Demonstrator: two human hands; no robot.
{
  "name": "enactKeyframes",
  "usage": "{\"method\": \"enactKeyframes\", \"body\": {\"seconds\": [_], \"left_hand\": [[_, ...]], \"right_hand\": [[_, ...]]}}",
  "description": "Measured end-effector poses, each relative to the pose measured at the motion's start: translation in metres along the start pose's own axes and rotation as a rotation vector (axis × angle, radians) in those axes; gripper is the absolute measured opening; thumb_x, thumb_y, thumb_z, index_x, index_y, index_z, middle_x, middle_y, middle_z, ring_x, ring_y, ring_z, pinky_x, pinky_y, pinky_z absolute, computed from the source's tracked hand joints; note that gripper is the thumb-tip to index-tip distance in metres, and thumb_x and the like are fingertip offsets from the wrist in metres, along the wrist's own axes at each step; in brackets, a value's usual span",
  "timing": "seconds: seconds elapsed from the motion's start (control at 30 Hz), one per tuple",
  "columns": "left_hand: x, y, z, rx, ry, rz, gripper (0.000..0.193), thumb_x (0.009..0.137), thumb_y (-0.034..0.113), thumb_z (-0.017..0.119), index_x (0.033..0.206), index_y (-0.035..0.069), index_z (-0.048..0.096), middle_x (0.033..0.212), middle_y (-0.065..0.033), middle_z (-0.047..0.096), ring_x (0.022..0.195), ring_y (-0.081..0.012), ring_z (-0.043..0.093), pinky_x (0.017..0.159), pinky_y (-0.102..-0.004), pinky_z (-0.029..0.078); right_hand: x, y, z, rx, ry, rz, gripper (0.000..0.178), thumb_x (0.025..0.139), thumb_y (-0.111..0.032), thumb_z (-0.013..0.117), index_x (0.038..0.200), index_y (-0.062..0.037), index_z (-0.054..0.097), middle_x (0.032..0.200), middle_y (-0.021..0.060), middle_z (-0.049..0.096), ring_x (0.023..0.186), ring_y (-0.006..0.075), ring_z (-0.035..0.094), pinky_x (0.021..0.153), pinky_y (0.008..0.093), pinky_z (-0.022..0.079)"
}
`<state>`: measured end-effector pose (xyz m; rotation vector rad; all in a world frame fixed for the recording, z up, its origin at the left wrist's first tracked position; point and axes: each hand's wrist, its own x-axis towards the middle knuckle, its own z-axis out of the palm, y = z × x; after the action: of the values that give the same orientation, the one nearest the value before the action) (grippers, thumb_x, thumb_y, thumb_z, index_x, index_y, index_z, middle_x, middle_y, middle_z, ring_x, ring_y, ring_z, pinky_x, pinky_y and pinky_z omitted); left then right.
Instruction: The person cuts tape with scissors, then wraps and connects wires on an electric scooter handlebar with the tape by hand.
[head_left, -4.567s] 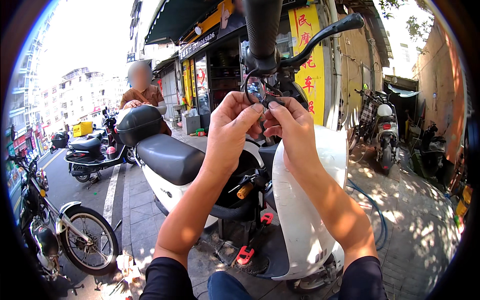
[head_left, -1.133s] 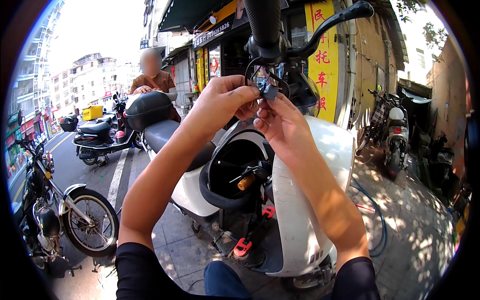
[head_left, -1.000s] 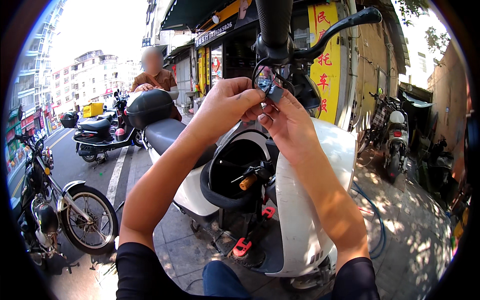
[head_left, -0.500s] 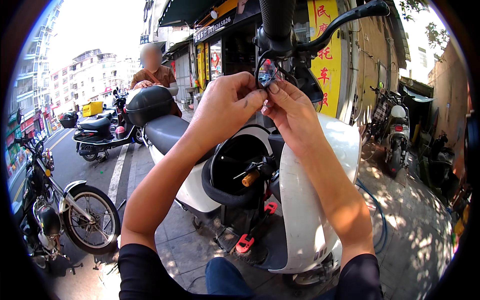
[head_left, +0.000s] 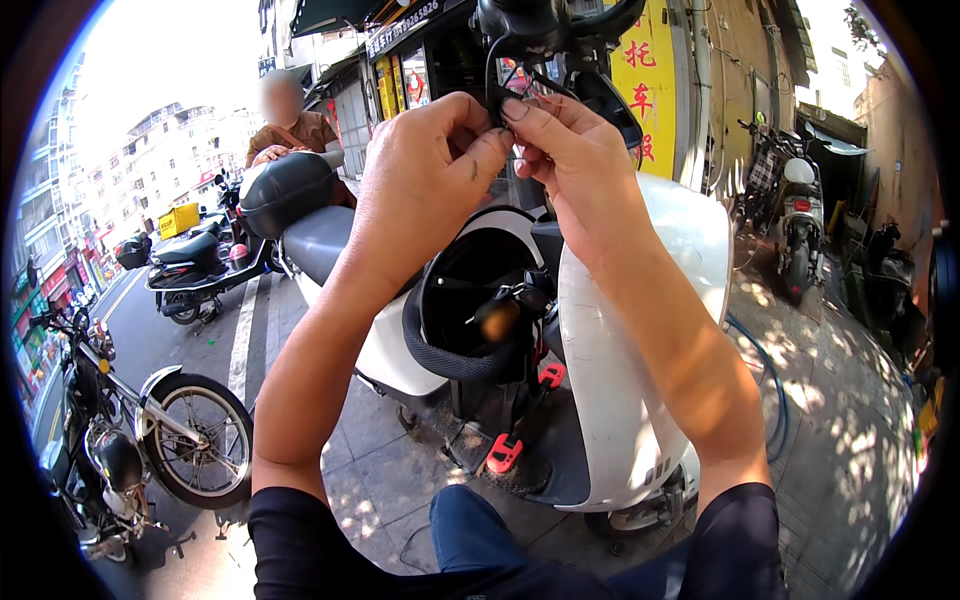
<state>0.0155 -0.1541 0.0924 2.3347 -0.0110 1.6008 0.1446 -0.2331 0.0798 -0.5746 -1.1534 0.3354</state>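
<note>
Under the handlebar (head_left: 535, 28) of a white scooter (head_left: 610, 420), both my hands are raised and close together. Thin black wires (head_left: 490, 72) hang down there to my fingertips. My left hand (head_left: 425, 175) is closed, thumb against forefinger, on the wires. From the other side my right hand (head_left: 575, 165) pinches them too, its thumb and forefinger nearly touching the left ones. The exact spot they grip is partly covered by the fingers. Below my hands sits an upturned helmet (head_left: 462, 362) with a black lining. A blurred dark object with an orange-brown end (head_left: 497, 322) shows in front of its opening.
Red-and-black pieces (head_left: 505, 453) lie on the footboard. A motorbike (head_left: 200, 440) stands at the left. Behind the seat, a person (head_left: 290, 140) leans by a black top box (head_left: 288, 192). Other scooters (head_left: 800, 215) and a blue hose (head_left: 770, 370) are at the right.
My view has shifted, so the handlebar and both hands sit higher in the picture. My hands keep their pinch on the wires, with the fingers slightly rearranged.
</note>
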Motion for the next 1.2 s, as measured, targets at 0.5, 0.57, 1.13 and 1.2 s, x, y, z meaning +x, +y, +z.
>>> {"method": "enactKeyframes", "body": {"seconds": [0.5,0.57,1.13,1.2], "left_hand": [[0.004,0.013,0.005,0.31,0.049,0.147,0.02,0.082,0.022,0.066,0.082,0.002,0.067,0.063,-0.0104,0.065,0.057,-0.0218,0.064,0.06,-0.0315,0.048],[0.002,0.008,0.002,0.297,0.075,0.14,0.019,0.082,0.021,0.066,0.082,0.002,0.067,0.063,-0.0098,0.066,0.057,-0.0208,0.064,0.06,-0.0305,0.049],[0.003,0.013,0.001,0.424,0.032,0.214,0.016,0.082,0.019,0.066,0.078,0.003,0.065,0.062,-0.0101,0.065,0.055,-0.0246,0.063,0.059,-0.0351,0.047],[0.004,0.012,0.002,0.416,0.03,0.212,0.016,0.081,0.019,0.065,0.078,0.004,0.065,0.062,-0.0106,0.064,0.056,-0.0261,0.063,0.059,-0.036,0.048]], "right_hand": [[0.001,-0.011,-0.005,-0.226,0.081,0.046,0.018,0.086,-0.02,0.065,0.086,-0.0018,0.064,0.07,0.0009,0.058,0.059,0.0075,0.05,0.054,0.0225,0.041],[-0.003,-0.032,0.014,-0.269,0.125,0.24,0.019,0.089,-0.022,0.065,0.084,-0.0039,0.062,0.064,-0.0019,0.053,0.053,0.0054,0.046,0.049,0.0211,0.037],[-0.015,-0.057,0.018,-0.573,0.079,0.116,0.023,0.085,-0.019,0.061,0.078,0.0031,0.064,0.061,0.004,0.055,0.055,0.0119,0.051,0.052,0.0291,0.04],[-0.017,-0.06,0.014,-0.612,0.053,0.134,0.024,0.085,-0.019,0.061,0.078,0.0039,0.064,0.06,0.0043,0.054,0.056,0.012,0.051,0.053,0.0289,0.041]]}}
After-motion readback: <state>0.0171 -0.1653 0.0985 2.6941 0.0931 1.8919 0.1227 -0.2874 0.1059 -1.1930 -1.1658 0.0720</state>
